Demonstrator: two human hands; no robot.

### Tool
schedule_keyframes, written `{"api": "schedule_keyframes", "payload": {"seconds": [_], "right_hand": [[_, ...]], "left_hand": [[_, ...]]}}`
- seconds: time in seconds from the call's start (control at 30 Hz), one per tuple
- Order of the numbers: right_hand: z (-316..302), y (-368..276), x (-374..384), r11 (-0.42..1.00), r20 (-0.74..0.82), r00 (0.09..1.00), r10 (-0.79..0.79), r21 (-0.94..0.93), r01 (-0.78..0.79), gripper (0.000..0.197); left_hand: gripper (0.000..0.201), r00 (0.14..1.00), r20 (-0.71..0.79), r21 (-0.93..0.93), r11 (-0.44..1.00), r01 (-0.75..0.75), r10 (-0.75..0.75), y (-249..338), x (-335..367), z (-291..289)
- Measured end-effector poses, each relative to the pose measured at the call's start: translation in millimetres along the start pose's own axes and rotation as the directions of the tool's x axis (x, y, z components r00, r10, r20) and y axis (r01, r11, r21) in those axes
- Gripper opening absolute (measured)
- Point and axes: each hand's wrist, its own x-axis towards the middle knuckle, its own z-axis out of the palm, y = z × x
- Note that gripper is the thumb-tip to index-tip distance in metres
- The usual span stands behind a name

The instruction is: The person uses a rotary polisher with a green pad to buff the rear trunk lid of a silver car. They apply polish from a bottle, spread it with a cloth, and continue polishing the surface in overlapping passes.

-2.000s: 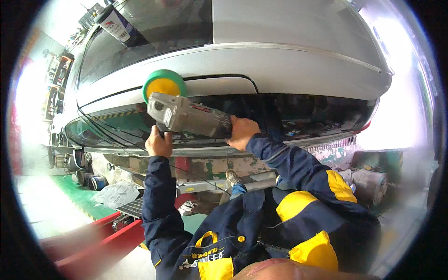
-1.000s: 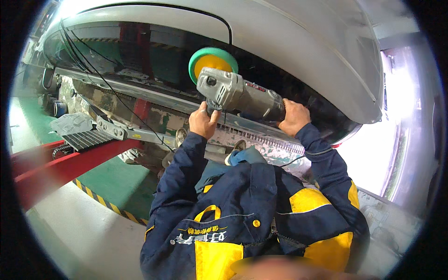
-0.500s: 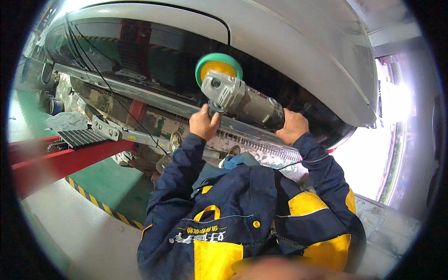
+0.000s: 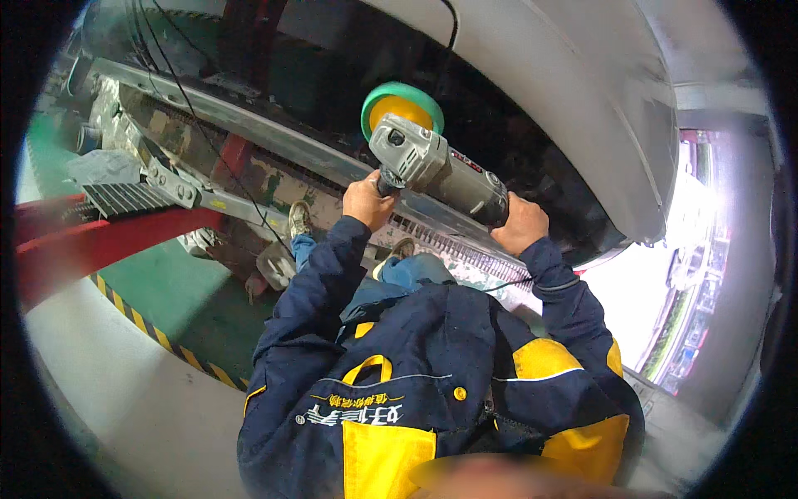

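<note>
Both my hands hold a grey power polisher (image 4: 453, 176) against the glossy black lower side of a car (image 4: 499, 125). Its round pad (image 4: 402, 105), yellow with a green rim, faces the panel; whether it presses on the paint is hard to tell. My left hand (image 4: 367, 202) is wrapped round the side handle near the polisher's head. At the tool's rear end, my right hand (image 4: 522, 224) closes round the body, its fingers partly hidden beneath.
A red lift arm (image 4: 108, 245) with a metal bracket (image 4: 176, 185) stands to the left. A thin black cable (image 4: 195, 116) hangs across the car's side. My shoes (image 4: 300, 218) stand by a floor grating (image 4: 465, 249). Yellow-black striping (image 4: 162, 337) edges the green floor.
The view has tilted and shifted over the car. Against the panel, the polisher sits slightly lower and farther left of the dark seam. Both hands have kept their grip.
</note>
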Motion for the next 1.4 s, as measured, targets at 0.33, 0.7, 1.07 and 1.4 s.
{"api": "schedule_keyframes", "payload": {"seconds": [0.33,0.7,1.07,1.4], "right_hand": [[99.3,31.1,16.0,0.99,0.134,0.991,-0.028,-0.134,0.046,0.047],[185.7,82.7,59.5,0.975,0.241,0.969,-0.062,-0.193,0.11,0.046],[176.8,77.3,62.2,0.981,0.205,0.973,-0.109,-0.136,0.139,0.049],[155.6,41.3,31.4,0.989,0.202,0.976,-0.08,-0.106,0.103,0.06]], "left_hand": [[0.035,0.979,-0.008,-0.109,0.974,0.201,-0.203,-100.8,-44.2,112.1],[0.038,0.965,-0.015,-0.196,0.947,0.254,-0.261,-166.8,-50.2,210.3],[0.037,0.944,-0.021,-0.199,0.927,0.318,-0.329,-160.2,-46.0,206.5],[0.039,0.973,0.049,-0.082,0.97,0.227,-0.224,-150.1,-41.5,142.8]]}}
